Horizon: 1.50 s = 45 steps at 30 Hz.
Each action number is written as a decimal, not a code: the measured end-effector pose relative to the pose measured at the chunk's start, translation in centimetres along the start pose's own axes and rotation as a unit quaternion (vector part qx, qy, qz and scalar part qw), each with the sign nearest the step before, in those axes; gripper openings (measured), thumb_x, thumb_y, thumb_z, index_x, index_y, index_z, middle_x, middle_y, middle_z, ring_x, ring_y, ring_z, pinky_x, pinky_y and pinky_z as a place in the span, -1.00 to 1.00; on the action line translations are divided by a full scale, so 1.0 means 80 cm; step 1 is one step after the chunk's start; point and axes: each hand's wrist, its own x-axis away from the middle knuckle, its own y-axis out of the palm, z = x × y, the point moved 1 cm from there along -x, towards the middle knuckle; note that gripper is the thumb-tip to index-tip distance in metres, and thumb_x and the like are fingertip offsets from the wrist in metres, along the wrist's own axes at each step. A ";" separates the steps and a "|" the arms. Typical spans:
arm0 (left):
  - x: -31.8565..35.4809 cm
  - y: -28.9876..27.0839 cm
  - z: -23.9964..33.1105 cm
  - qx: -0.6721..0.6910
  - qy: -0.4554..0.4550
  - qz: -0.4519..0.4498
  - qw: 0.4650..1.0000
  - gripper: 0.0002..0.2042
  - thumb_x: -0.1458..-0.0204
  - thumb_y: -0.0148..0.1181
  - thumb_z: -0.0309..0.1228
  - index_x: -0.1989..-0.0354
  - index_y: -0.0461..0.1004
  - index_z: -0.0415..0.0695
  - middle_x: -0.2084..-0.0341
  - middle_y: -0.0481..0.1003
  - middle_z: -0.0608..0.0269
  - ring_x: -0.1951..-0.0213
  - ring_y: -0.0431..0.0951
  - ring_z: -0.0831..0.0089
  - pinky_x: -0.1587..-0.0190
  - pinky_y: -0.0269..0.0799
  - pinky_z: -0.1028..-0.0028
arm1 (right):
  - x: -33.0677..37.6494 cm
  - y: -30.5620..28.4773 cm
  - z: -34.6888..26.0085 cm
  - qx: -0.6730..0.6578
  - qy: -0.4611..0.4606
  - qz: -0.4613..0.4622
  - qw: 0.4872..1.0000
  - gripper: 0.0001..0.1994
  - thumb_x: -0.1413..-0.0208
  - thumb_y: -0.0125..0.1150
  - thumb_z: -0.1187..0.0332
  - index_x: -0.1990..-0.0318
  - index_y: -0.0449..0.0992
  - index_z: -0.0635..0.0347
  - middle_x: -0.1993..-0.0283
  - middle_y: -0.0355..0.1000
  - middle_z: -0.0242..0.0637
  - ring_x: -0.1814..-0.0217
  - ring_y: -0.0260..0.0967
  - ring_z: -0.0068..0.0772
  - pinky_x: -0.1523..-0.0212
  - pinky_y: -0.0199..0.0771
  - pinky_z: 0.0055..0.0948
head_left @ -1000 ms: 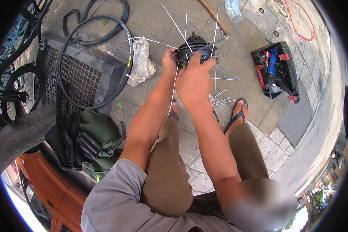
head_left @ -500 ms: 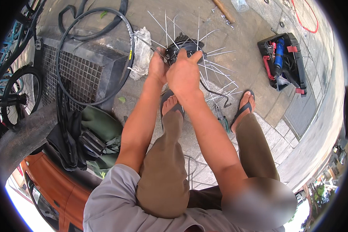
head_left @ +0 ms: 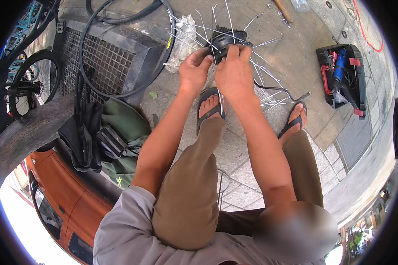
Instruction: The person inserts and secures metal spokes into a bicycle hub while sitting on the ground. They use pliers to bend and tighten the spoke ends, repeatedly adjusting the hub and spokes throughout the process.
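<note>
A dark wheel hub [head_left: 227,40] with a toothed sprocket cluster lies on the pavement ahead of me. Loose silver spokes [head_left: 269,42] fan out from it on several sides, and one hangs down between my hands toward my foot. At the hub's left near side, my left hand [head_left: 194,73] is closed, thumb against fingers, on a spoke by the flange. My right hand [head_left: 235,73] grips the hub's near edge, with its fingers over the rim and its thumb hidden in part. A black cable [head_left: 276,88] runs out from the hub to the right.
A bare black rim [head_left: 82,57] leans over a metal grate [head_left: 95,59] at left, by a white rag [head_left: 183,42]. An open toolbox [head_left: 358,81] with a blue tool stands at right. A wooden handle [head_left: 284,11] lies at the back. Green and black bags [head_left: 124,117] sit left.
My hands have drawn apart at the hub; before, the right overlapped the left. A spoke now hangs down between them. The whole view has shifted, moving things rightward.
</note>
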 end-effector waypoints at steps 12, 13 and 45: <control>0.017 0.074 -0.010 -0.224 0.126 -0.004 0.966 -0.52 -0.11 0.54 -0.34 -0.14 0.56 -0.32 -0.06 0.59 -0.03 0.03 0.72 0.25 0.00 0.67 0.37 | -0.055 -0.049 0.141 -0.058 0.049 0.063 0.995 -0.49 -0.27 0.34 0.13 -0.20 0.55 0.36 -0.08 0.53 0.29 -0.14 0.53 0.30 -0.21 0.51 -0.02; 0.015 0.070 -0.016 -0.206 0.127 -0.011 0.970 -0.51 -0.11 0.53 -0.34 -0.16 0.55 -0.32 -0.07 0.58 -0.03 0.04 0.72 0.26 0.01 0.67 0.37 | -0.060 -0.050 0.143 -0.068 0.050 0.054 0.995 -0.49 -0.27 0.34 0.13 -0.20 0.55 0.35 -0.08 0.53 0.29 -0.14 0.53 0.29 -0.21 0.51 -0.03; -0.009 0.053 -0.003 -0.390 0.334 -0.128 0.848 -0.70 -0.24 0.35 -0.43 -0.14 0.67 -0.01 0.10 0.58 0.10 0.09 0.63 0.26 -0.04 0.55 0.34 | 0.279 0.061 0.290 0.196 0.257 -0.137 0.936 -0.74 -0.25 0.14 0.37 0.02 0.55 0.36 0.06 0.63 0.14 0.05 0.69 0.13 0.03 0.69 -0.04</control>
